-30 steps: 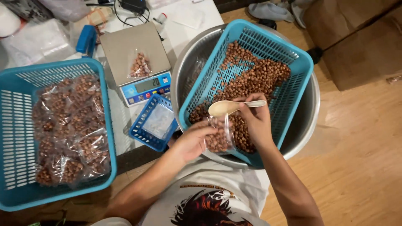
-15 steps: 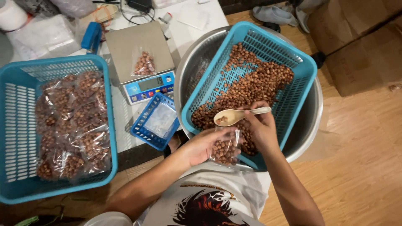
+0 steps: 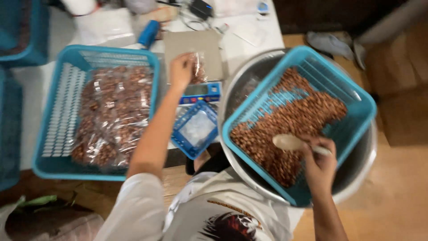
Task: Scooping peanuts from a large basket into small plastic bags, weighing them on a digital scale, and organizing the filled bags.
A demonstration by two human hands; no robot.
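Note:
My left hand [image 3: 181, 70] reaches out over the grey scale [image 3: 192, 58] and grips a small clear bag of brown nuts [image 3: 198, 69] on its platform. My right hand [image 3: 318, 163] holds a wooden spoon [image 3: 290, 142] above the loose brown nuts [image 3: 290, 122] in the tilted blue basket [image 3: 356, 96]. That basket rests inside a large metal bowl [image 3: 356, 178]. The whole picture is motion-blurred.
A big blue basket [image 3: 58, 111] at left holds several filled clear bags of nuts [image 3: 113, 111]. A small blue tray [image 3: 196, 129] with empty bags lies below the scale. A blue tool [image 3: 148, 33], cables and plastic sheets lie at the table's back. Wooden floor at right.
My left hand has left the nut basket and moved up-left to the scale, now gripping a bag there. My right hand keeps the spoon over the nuts. The camera view shifted.

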